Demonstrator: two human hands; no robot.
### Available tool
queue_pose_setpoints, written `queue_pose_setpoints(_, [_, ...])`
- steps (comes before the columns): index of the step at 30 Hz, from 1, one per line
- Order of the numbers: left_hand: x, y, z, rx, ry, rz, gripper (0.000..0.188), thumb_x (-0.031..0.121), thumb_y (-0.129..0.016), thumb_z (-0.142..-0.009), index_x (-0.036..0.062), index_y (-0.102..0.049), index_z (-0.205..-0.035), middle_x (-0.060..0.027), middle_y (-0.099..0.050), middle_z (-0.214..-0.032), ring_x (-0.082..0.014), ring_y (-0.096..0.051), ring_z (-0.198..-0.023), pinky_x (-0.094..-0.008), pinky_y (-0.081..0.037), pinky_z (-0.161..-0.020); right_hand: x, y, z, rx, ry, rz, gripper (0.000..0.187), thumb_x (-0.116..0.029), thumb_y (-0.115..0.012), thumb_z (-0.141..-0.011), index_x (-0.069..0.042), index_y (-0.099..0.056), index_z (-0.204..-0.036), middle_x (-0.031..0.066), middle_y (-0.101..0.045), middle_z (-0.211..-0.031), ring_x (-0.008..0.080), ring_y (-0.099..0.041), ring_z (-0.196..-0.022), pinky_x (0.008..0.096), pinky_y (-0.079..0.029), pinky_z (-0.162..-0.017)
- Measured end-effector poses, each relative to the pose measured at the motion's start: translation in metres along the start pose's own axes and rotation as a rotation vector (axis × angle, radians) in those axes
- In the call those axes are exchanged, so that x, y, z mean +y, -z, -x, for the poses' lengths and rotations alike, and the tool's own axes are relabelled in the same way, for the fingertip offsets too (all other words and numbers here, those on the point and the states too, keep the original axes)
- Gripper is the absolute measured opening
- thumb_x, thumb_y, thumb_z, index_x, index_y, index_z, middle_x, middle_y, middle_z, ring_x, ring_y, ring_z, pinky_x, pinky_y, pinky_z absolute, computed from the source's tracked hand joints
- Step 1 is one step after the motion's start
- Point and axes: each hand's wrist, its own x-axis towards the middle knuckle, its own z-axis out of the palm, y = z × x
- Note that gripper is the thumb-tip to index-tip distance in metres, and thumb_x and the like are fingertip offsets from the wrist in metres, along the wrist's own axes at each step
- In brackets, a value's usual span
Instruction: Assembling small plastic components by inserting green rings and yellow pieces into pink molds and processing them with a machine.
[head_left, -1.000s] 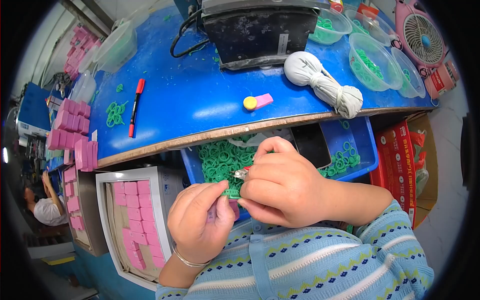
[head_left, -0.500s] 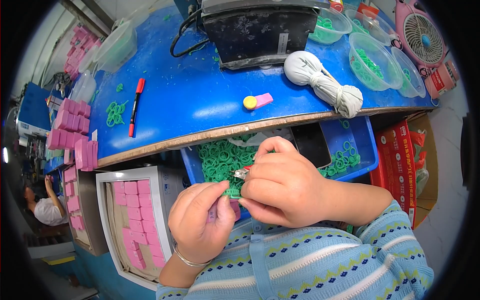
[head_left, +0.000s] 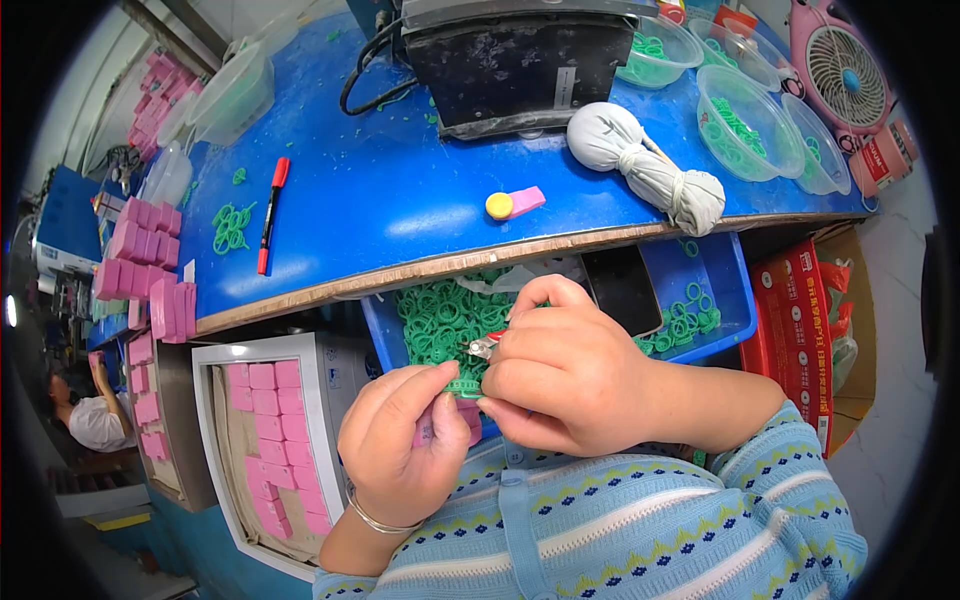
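My left hand (head_left: 405, 440) is closed around a small pink block (head_left: 466, 412) with a green ring piece (head_left: 462, 385) at its top edge. My right hand (head_left: 560, 375) grips small metal cutters (head_left: 482, 347), whose tips meet the green piece just above my left fingers. Both hands work over a blue tray (head_left: 715, 270) that holds a heap of green rubber rings (head_left: 438, 320) and a black phone (head_left: 622, 288).
A blue workbench (head_left: 400, 200) carries a black machine (head_left: 515, 60), a tied white cloth bag (head_left: 645, 165), a red marker (head_left: 270, 212), clear bowls of green rings (head_left: 740, 120) and a pink fan (head_left: 845, 75). Pink blocks fill a white tray (head_left: 215, 420) at lower left. Another person (head_left: 85, 420) sits far left.
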Motion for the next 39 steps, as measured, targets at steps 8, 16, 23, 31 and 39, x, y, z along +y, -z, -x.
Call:
queue_pose_setpoints(8, [0.000, 0.001, 0.001, -0.018, 0.038, 0.016, 0.030, -0.010, -0.060, -0.064, -0.0013, -0.062, -0.093, -0.0138, -0.062, -0.079, -0.0236, -0.060, -0.066, -0.0289, -0.049, -0.058, 0.001, 0.001, 0.003, -0.016, -0.020, -0.007, 0.013, -0.012, -0.064, -0.072, -0.007, -0.052, -0.073, 0.0047, -0.048, -0.066, 0.0216, -0.051, -0.063, 0.0375, -0.038, -0.074])
queue_pose_setpoints(16, [0.002, 0.001, -0.001, -0.054, 0.223, 0.318, 0.040, 0.006, -0.077, -0.059, 0.0006, -0.065, -0.096, -0.0109, -0.064, -0.079, -0.0193, -0.061, -0.072, -0.0283, -0.048, -0.065, 0.003, 0.000, 0.007, -0.033, -0.229, -0.460, 0.015, -0.015, -0.052, -0.087, -0.005, -0.054, -0.077, 0.0070, -0.053, -0.068, 0.0240, -0.053, -0.065, 0.0353, -0.038, -0.071])
queue_pose_setpoints(23, [0.002, 0.003, 0.001, -0.062, 0.305, 0.367, 0.038, 0.008, -0.078, -0.059, 0.0013, -0.065, -0.094, -0.0098, -0.064, -0.080, -0.0193, -0.060, -0.072, -0.0278, -0.048, -0.065, 0.003, 0.001, 0.007, -0.069, -0.248, -0.492, 0.016, -0.016, -0.050, -0.088, -0.004, -0.054, -0.078, 0.0069, -0.054, -0.068, 0.0237, -0.053, -0.066, 0.0351, -0.038, -0.071])
queue_pose_setpoints(31, [0.000, 0.004, 0.000, -0.070, 0.248, 0.352, 0.037, 0.008, -0.077, -0.061, 0.0015, -0.065, -0.095, -0.0099, -0.064, -0.080, -0.0195, -0.060, -0.072, -0.0279, -0.048, -0.065, 0.004, 0.001, 0.007, -0.071, -0.242, -0.470, 0.016, -0.016, -0.050, -0.088, -0.004, -0.054, -0.078, 0.0070, -0.054, -0.070, 0.0239, -0.054, -0.067, 0.0353, -0.039, -0.071])
queue_pose_setpoints(39, [0.000, 0.003, -0.001, -0.096, 0.233, 0.272, 0.036, 0.003, -0.075, -0.063, 0.0009, -0.065, -0.097, -0.0103, -0.064, -0.082, -0.0189, -0.061, -0.071, -0.0282, -0.048, -0.064, 0.006, -0.002, 0.007, -0.036, -0.173, -0.292, 0.012, -0.015, -0.057, -0.083, -0.005, -0.054, -0.079, 0.0074, -0.054, -0.072, 0.0242, -0.054, -0.068, 0.0360, -0.040, -0.073])
